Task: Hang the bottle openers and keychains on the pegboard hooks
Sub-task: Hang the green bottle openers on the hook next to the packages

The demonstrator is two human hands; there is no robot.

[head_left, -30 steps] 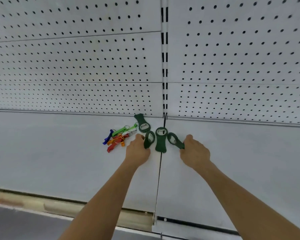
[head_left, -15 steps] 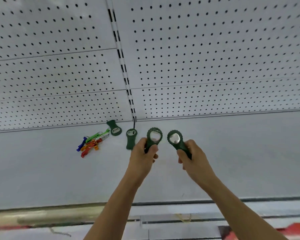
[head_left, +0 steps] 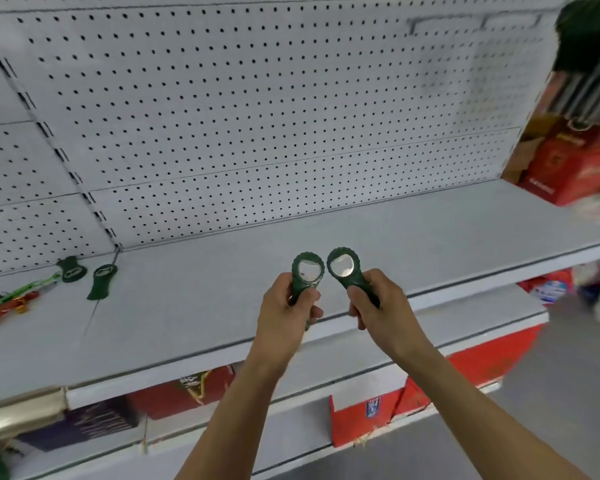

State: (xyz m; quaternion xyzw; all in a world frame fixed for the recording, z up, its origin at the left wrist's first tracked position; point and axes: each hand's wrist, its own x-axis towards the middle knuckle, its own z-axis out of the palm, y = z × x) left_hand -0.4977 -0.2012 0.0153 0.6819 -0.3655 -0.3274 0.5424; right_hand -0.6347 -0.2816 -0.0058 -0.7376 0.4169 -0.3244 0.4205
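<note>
My left hand grips a dark green bottle opener by its handle, ring end up. My right hand grips a second green bottle opener the same way, and the two rings almost touch above the shelf's front edge. Two more green openers lie on the white shelf at the left. A bunch of coloured keychains lies further left. The white pegboard rises behind the shelf; at its top right I see blurred wire hooks.
Red boxes stand on the shelf at the far right, with a dark green object above them. Red and dark cartons fill the lower shelf below. The aisle floor shows at the lower right.
Both hands lifted an opener each off the shelf and carried them right. My view swung right and pulled back, so the remaining openers and keychains now sit at the far left.
</note>
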